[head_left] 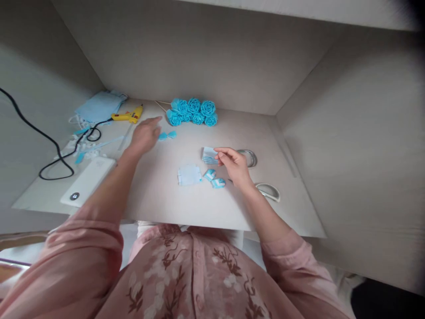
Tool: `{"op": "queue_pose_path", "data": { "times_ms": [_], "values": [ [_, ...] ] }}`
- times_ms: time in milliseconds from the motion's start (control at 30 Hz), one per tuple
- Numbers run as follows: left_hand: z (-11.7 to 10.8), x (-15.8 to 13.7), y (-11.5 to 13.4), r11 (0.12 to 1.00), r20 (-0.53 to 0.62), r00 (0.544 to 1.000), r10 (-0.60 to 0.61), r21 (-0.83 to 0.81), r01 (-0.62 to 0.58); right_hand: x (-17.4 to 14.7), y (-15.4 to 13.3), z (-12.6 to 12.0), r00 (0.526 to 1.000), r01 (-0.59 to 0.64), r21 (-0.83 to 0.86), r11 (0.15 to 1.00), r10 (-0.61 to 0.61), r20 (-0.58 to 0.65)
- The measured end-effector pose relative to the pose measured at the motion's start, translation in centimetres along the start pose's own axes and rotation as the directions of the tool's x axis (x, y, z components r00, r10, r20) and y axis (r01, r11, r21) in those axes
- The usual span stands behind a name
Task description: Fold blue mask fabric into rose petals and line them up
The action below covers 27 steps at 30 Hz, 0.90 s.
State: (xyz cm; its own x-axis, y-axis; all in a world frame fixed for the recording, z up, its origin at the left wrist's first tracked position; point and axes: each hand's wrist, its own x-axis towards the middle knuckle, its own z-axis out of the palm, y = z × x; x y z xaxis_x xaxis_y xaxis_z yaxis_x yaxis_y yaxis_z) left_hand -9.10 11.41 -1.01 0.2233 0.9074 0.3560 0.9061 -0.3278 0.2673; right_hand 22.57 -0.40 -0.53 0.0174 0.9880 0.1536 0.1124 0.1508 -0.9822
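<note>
My left hand point(146, 135) reaches over the left part of the table, fingers stretched out and holding nothing. Just right of it lie small bright-blue bow-shaped pieces point(167, 136). Behind them rests a cluster of blue rosette flowers point(194, 111) with thin sticks at its left end. With thumb and fingers pinched together, my right hand point(232, 165) grips the right edge of a small stack of light-blue fabric squares point(209, 155). Below that stack are two folded blue-and-white pieces point(218, 183) and a flat pale-blue square pile point(190, 175).
A yellow glue gun point(129, 116) with a black cord stands near a pile of light-blue masks point(100, 106). White and blue scraps point(89, 148) and a white power bank point(89, 182) lie at left. Two metal-rimmed round items point(248, 158) are by my right hand. Panels enclose the table.
</note>
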Motion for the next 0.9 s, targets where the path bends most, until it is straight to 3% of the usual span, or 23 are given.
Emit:
{"op": "queue_pose_path", "data": {
  "times_ms": [100, 300, 467, 600, 767, 900],
  "values": [
    [-1.5, -1.5, -1.3, 0.989, -0.002, 0.992, -0.13, 0.068, 0.13, -0.2, -0.1, 0.1, 1.0, 0.004, -0.017, 1.0, -0.004, 0.006],
    [0.4, -3.0, -2.0, 0.992, 0.039, 0.998, -0.047, 0.122, 0.042, -0.3, 0.2, 0.2, 1.0, 0.009, -0.011, 1.0, -0.009, 0.022],
    [2.3, -1.5, -2.3, 0.989, 0.023, 1.0, -0.022, 0.145, 0.018, -0.1, 0.4, 0.0, 1.0, 0.018, 0.013, 1.0, -0.018, 0.019],
    [2.5, -0.4, -2.4, 0.989, 0.01, 0.999, -0.033, 0.147, 0.031, -0.1, 0.4, -0.1, 1.0, 0.023, -0.012, 1.0, -0.022, 0.012],
    [1.5, -0.3, -0.8, 0.988, 0.033, 0.999, 0.001, 0.156, -0.006, -0.2, 0.3, 0.0, 1.0, 0.015, -0.035, 0.999, -0.015, 0.018],
    [2.0, 0.2, 1.9, 0.978, 0.107, 0.978, 0.18, 0.087, -0.19, -0.2, 0.4, 0.0, 0.999, 0.012, -0.025, 1.0, -0.012, 0.034]
  ]
}}
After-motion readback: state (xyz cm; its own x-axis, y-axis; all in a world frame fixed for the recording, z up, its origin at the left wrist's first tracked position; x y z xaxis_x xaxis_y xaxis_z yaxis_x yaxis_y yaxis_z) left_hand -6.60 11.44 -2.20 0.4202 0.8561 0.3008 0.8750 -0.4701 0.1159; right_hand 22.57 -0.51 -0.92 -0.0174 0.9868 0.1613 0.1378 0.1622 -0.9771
